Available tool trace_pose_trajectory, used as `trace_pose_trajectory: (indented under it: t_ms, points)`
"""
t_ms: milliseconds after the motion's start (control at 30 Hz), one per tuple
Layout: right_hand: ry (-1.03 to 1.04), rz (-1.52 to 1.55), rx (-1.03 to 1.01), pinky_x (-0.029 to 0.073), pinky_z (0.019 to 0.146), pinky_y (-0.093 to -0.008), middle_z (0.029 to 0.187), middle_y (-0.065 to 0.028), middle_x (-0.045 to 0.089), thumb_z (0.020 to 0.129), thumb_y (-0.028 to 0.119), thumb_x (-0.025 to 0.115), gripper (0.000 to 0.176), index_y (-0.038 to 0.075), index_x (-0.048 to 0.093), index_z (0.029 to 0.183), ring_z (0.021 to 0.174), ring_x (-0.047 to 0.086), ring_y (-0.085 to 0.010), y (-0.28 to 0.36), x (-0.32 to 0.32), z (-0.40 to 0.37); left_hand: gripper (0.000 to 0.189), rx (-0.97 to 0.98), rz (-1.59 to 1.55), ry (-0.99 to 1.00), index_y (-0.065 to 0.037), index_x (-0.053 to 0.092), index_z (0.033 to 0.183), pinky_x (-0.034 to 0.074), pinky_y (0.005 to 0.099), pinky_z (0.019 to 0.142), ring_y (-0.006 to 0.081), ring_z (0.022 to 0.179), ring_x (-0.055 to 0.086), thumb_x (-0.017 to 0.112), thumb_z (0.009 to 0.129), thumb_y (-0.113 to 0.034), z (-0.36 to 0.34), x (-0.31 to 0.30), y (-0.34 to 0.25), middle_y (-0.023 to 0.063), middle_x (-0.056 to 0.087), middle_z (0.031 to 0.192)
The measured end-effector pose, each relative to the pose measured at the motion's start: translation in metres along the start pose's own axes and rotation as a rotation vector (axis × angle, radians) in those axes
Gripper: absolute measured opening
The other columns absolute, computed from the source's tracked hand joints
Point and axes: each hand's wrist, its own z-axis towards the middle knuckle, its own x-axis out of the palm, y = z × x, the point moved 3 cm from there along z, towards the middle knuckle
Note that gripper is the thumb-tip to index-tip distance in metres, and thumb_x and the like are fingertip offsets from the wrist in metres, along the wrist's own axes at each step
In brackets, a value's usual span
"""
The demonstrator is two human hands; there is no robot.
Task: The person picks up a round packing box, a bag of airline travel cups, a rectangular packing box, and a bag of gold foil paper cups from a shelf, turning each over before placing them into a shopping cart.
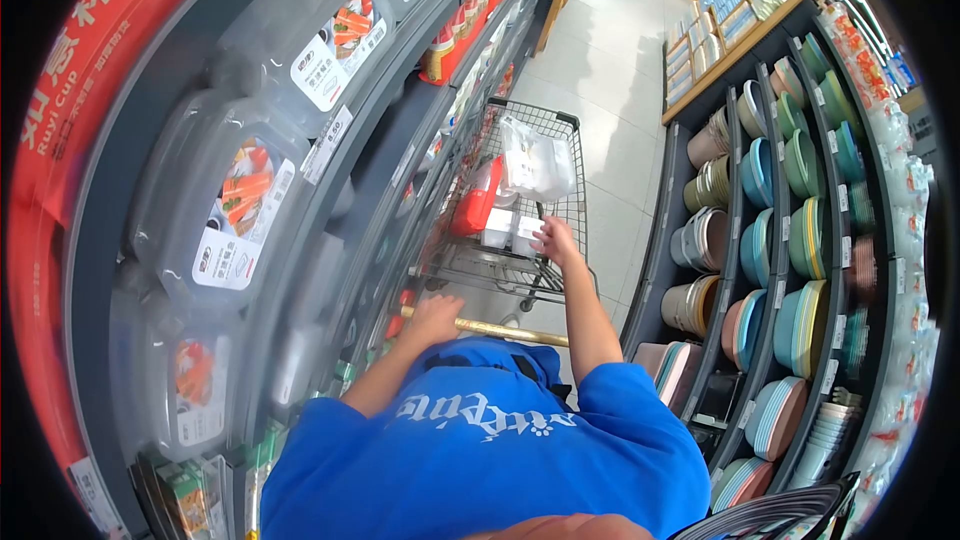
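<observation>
My left hand (437, 319) is closed around the yellow handle (510, 331) of a wire shopping cart (573, 127). My right hand (555, 241) reaches forward over the near end of the basket, fingers apart and slightly bent, with nothing visible in it. Its fingertips overlap small white boxes (505, 230) in this view. Further in, clear plastic-wrapped containers (535, 162) with a white label are piled up. A red package (478, 198) lies along the left side of the basket.
Shelves on the left hold clear lidded food boxes (230, 200) and red-and-yellow packages (440, 55). Racks on the right carry stacked plastic bowls and basins (808, 230). A tiled aisle (590, 50) runs ahead between them, past a wooden-edged display (735, 50).
</observation>
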Motion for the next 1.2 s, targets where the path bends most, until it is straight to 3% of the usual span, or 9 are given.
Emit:
trace_pose_trajectory:
  t_ms: [100,200,267,433,567,700,800,1067,1200]
  points:
    - [-0.185,-0.337,-0.205,0.053,0.076,-0.0328,0.113,-0.0069,0.061,0.089,0.022,0.065,0.043,0.005,0.054,0.127,0.095,0.061,-0.0158,-0.014,-0.030,-0.043,0.047,-0.014,0.022,0.044,-0.009,0.066,0.113,0.053,0.0464,0.084,0.0315,0.103,0.063,0.072,0.070,-0.028,0.005,-0.002,0.000,0.0108,0.067,0.108]
    - [-0.471,-0.686,-0.629,0.052,0.078,-0.0361,0.095,-0.0125,0.065,0.083,0.011,0.065,0.027,-0.002,0.063,0.107,0.087,0.063,-0.0241,-0.034,-0.098,-0.070,0.039,-0.001,0.004,0.105,-0.008,0.066,0.105,0.053,0.0467,0.083,0.0327,0.101,0.064,0.071,0.070,-0.025,0.012,-0.007,0.003,0.0123,0.067,0.105]
    - [-0.696,-1.003,-0.840,0.048,0.089,-0.0417,0.099,-0.0162,0.062,0.080,0.009,0.065,0.033,0.001,0.062,0.111,0.096,0.061,-0.0322,-0.037,-0.118,-0.118,0.036,0.010,-0.012,0.100,-0.006,0.067,0.102,0.054,0.0457,0.083,0.0331,0.099,0.065,0.069,0.070,-0.023,0.011,-0.023,-0.004,0.0140,0.068,0.105]
    - [-0.998,-1.346,-0.459,0.046,0.093,-0.0474,0.112,-0.0218,0.057,0.080,0.016,0.064,0.042,0.001,0.056,0.118,0.106,0.057,-0.0397,-0.047,-0.112,-0.202,0.037,0.065,-0.010,0.066,-0.004,0.067,0.103,0.055,0.0451,0.082,0.0332,0.098,0.066,0.069,0.071,-0.023,0.024,-0.024,-0.001,0.0152,0.069,0.105]
    - [-0.993,-1.076,-0.217,0.048,0.090,-0.0482,0.110,-0.0241,0.063,0.080,0.022,0.062,0.040,-0.001,0.059,0.113,0.104,0.061,-0.0431,-0.062,-0.118,-0.212,0.042,0.221,-0.214,-0.087,-0.006,0.067,0.105,0.053,0.0429,0.087,0.0338,0.103,0.064,0.070,0.076,-0.036,0.026,-0.047,0.001,0.0143,0.068,0.107]
    - [-1.087,-0.898,-0.120,0.051,0.087,-0.0457,0.092,-0.0233,0.071,0.078,0.021,0.063,0.032,-0.001,0.068,0.099,0.095,0.067,-0.0415,-0.046,-0.126,-0.195,0.022,0.085,-0.627,-0.525,-0.005,0.065,0.098,0.048,0.0470,0.086,0.0355,0.099,0.061,0.069,0.080,-0.018,0.040,-0.037,0.042,0.0132,0.065,0.103]
    - [-1.099,-0.837,-0.110,0.053,0.080,-0.0416,0.084,-0.0212,0.072,0.076,0.019,0.063,0.027,-0.002,0.071,0.092,0.086,0.071,-0.0344,-0.037,-0.134,-0.179,0.014,0.132,-0.475,-0.723,-0.005,0.064,0.094,0.045,0.0462,0.087,0.0347,0.096,0.060,0.066,0.080,-0.007,0.049,-0.055,0.058,0.0121,0.064,0.099]
    - [-0.709,-0.544,-0.125,0.055,0.055,-0.0362,0.071,-0.0157,0.065,0.079,0.005,0.063,0.025,-0.010,0.062,0.099,0.063,0.071,-0.0267,-0.033,-0.198,-0.100,0.037,-0.270,-0.290,-0.656,-0.005,0.059,0.112,0.045,0.0449,0.091,0.0350,0.104,0.057,0.070,0.077,-0.011,0.086,-0.071,0.086,0.0143,0.059,0.113]
    - [-0.635,-0.383,-0.215,0.055,0.049,-0.0357,0.072,-0.0132,0.062,0.081,0.001,0.062,0.018,-0.009,0.059,0.095,0.058,0.067,-0.0249,-0.015,-0.201,-0.094,0.034,-0.499,-0.477,-0.604,-0.001,0.062,0.106,0.049,0.0427,0.084,0.0354,0.098,0.062,0.072,0.075,-0.011,0.101,-0.039,0.111,0.0186,0.064,0.103]
